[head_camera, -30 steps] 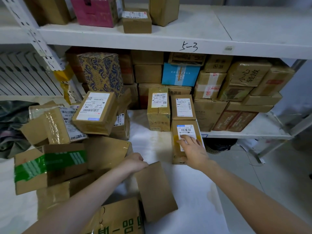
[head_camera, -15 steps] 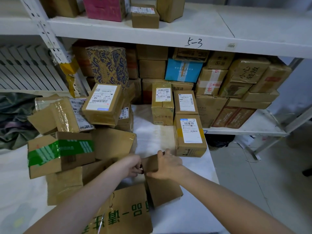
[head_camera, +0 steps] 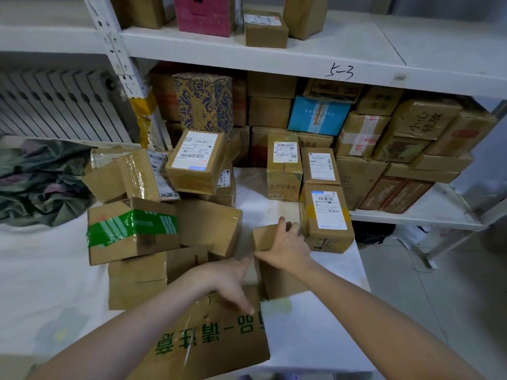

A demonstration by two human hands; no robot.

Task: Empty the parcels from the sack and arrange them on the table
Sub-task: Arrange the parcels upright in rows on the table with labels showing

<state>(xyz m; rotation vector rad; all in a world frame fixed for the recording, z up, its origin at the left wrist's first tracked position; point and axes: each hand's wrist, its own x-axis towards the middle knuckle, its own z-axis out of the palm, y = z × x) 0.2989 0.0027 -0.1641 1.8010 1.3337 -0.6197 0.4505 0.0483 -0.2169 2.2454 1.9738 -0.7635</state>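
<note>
My right hand [head_camera: 285,246] grips the top of a plain brown parcel [head_camera: 277,281], tilted up on the white table [head_camera: 310,333], just left of a labelled parcel [head_camera: 326,219]. My left hand [head_camera: 229,281] hovers with straight fingers over a large brown box with green lettering [head_camera: 208,341] at the near edge. A jumbled pile of cardboard parcels lies to the left, among them a green-taped box [head_camera: 131,231] and a white-labelled box [head_camera: 196,160]. Two more labelled parcels, a yellowish one [head_camera: 284,167] and a brown one [head_camera: 319,165], stand in a row at the back. A crumpled dark sack [head_camera: 41,179] lies far left.
White metal shelving [head_camera: 315,53] packed with cartons rises right behind the table, marked 5-3. The table's right edge drops to a grey tiled floor [head_camera: 439,297]. A radiator [head_camera: 55,105] stands behind the sack.
My right hand left the labelled parcel, took the plain brown parcel and raised it. My left hand let go of that parcel and dropped toward the large lettered box.
</note>
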